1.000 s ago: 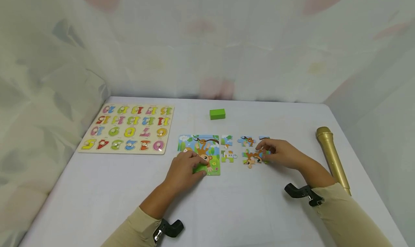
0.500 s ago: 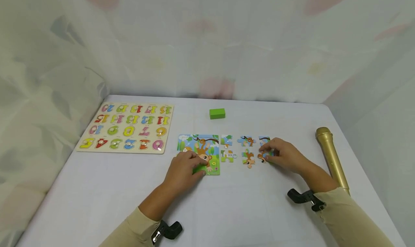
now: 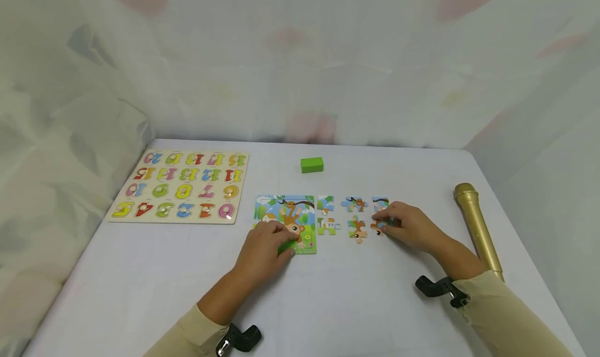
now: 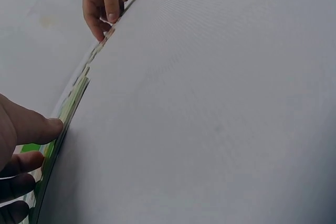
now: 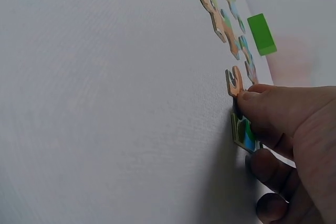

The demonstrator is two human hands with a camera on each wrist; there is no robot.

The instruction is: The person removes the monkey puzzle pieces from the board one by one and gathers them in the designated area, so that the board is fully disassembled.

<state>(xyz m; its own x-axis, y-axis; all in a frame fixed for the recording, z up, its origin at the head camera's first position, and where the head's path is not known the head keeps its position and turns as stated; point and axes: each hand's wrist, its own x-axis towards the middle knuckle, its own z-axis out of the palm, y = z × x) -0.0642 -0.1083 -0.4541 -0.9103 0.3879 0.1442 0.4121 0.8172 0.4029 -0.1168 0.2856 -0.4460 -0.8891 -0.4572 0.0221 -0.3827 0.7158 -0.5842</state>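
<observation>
My left hand (image 3: 263, 247) rests on a monkey picture puzzle board (image 3: 307, 216), its thumb at the near edge in the left wrist view. To the right of the board lie several jigsaw pieces in two rows, among them a house piece (image 3: 326, 226), a monkey-face piece (image 3: 357, 229) and a branch piece (image 3: 356, 204). My right hand (image 3: 412, 225) pinches the lower far-right puzzle piece (image 3: 377, 227), flat at table level; in the right wrist view the thumb covers part of this puzzle piece (image 5: 244, 132). A corner piece (image 3: 380, 203) lies just beyond the fingers.
A wooden number board (image 3: 178, 185) lies at the left. Behind the pieces is a green block (image 3: 312, 164). A gold microphone-shaped object (image 3: 478, 226) lies beside my right forearm. Curtain-like cloth surrounds the white table (image 3: 328, 305).
My right hand has slid its puzzle piece a little to the right, apart from the monkey-face piece, and the corner piece behind shows more fully. My left hand stays on the puzzle board.
</observation>
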